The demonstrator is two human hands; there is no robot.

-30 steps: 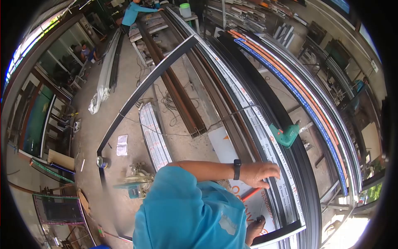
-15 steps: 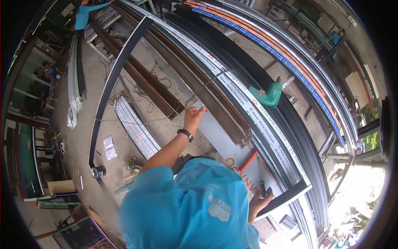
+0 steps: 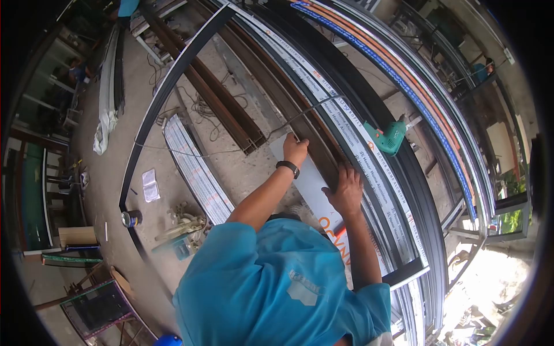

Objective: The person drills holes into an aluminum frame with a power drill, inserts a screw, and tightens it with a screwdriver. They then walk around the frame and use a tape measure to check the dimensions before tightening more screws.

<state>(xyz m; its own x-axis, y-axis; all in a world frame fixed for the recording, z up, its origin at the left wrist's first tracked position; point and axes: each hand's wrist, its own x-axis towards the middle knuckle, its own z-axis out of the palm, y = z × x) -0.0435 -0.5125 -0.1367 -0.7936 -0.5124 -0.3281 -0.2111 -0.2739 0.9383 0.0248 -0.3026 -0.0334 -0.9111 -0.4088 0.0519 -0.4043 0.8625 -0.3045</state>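
Note:
Brown metal profiles (image 3: 277, 99) lie lengthwise in front of me. My left hand (image 3: 296, 151), with a dark band at the wrist, grips the left edge of these profiles near their close end. On their right side, close to the end, rests my right hand (image 3: 347, 190), fingers spread over the top and thumb apart. To the right are wrapped aluminum profiles (image 3: 369, 151) with printed film, and a green drill (image 3: 389, 137) lies on them. A grey cable (image 3: 300, 115) crosses the brown profiles just beyond my left hand. Under my arms is a white sheet (image 3: 311, 185) with orange lettering.
A black frame bar (image 3: 167, 81) curves along the left, with a round tin (image 3: 131, 218) near its corner. Shorter wrapped profiles (image 3: 193, 167) and a paper (image 3: 150, 185) lie on the floor. Blue and orange strips (image 3: 398, 75) run at the right. A person (image 3: 128, 8) is partly visible far off.
My right hand has left the dark-handled tool and moved forward onto the brown profiles. My left hand has moved right and now grips their edge. The view has shifted slightly.

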